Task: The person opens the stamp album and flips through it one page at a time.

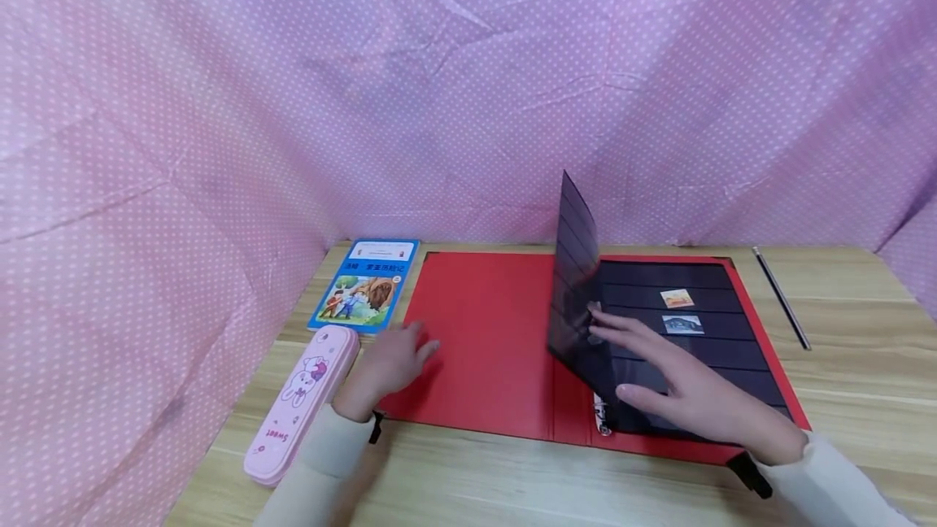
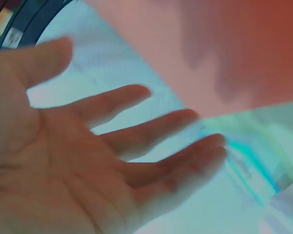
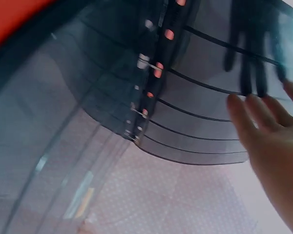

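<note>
A red ring-bound stamp album [image 1: 479, 332] lies spread on the wooden table. One of its black pocketed pages [image 1: 574, 283] stands nearly upright at the rings. My right hand [image 1: 684, 393], fingers extended, is beside the raised page; in the right wrist view its fingertips [image 3: 251, 105] are at the page surface, over dark finger-shaped reflections. On the flat black page [image 1: 703, 364] to the right sit two small stamps, an orange one [image 1: 677, 298] and a bluish one [image 1: 682, 324]. My left hand [image 1: 391, 360] hovers at the red cover's left edge, fingers spread, holding nothing.
A blue picture book [image 1: 366, 287] lies left of the album, with a pink pencil case [image 1: 302, 405] in front of it. A thin dark rod [image 1: 782, 299] lies to the right. Behind the table hangs a pink dotted cloth [image 1: 468, 104].
</note>
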Action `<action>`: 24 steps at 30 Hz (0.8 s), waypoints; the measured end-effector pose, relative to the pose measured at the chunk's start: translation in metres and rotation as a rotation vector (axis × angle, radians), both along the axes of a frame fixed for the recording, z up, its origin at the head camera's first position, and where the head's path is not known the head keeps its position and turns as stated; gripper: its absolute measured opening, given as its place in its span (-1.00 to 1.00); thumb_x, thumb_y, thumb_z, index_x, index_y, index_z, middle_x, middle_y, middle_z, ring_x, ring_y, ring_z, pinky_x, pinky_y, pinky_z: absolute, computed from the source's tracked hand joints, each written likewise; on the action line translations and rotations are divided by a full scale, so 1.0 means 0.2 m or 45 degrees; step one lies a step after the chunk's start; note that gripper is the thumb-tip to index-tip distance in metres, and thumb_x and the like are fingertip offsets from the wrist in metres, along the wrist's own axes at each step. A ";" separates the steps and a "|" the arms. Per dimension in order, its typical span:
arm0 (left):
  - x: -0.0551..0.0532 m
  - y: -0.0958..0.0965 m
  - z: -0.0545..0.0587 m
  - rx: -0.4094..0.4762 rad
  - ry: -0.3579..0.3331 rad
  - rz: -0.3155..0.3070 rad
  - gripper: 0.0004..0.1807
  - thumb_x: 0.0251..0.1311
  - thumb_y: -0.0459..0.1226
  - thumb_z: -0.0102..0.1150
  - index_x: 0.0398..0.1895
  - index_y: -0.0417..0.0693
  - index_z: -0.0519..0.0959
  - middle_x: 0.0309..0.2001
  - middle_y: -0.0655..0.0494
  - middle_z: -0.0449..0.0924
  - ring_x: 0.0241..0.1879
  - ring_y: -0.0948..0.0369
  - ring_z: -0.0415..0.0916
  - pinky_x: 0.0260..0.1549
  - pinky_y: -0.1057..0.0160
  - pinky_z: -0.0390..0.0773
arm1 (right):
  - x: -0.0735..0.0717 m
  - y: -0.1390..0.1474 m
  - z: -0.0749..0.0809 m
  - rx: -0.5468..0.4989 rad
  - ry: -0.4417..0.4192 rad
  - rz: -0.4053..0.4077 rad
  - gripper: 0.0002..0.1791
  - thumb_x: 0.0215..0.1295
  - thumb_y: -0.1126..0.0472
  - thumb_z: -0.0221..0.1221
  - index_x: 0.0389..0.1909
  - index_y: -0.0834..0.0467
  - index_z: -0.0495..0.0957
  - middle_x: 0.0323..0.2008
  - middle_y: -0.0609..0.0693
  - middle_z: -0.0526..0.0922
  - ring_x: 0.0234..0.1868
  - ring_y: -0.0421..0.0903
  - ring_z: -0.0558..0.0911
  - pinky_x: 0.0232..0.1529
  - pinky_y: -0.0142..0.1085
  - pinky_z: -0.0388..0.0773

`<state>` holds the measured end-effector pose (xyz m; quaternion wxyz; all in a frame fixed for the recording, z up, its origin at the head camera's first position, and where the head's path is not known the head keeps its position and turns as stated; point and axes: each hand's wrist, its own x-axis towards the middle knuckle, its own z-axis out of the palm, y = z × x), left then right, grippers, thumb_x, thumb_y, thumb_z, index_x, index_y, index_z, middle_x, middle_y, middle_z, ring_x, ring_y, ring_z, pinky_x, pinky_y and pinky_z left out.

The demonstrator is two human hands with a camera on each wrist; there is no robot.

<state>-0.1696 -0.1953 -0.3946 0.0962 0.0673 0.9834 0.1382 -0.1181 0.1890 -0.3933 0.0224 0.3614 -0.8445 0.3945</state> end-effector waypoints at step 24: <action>-0.02 0.41 -0.13 -0.377 -0.118 -0.201 -0.06 0.02 0.21 0.22 0.47 0.27 0.08 0.43 -0.20 -0.04 0.31 -0.30 -0.02 0.02 -0.35 0.27 | -0.03 -0.08 -0.10 0.403 -0.150 0.047 -0.39 0.21 0.35 0.23 0.31 0.11 0.35 0.41 0.06 0.13 0.38 0.11 0.12 0.16 0.05 0.32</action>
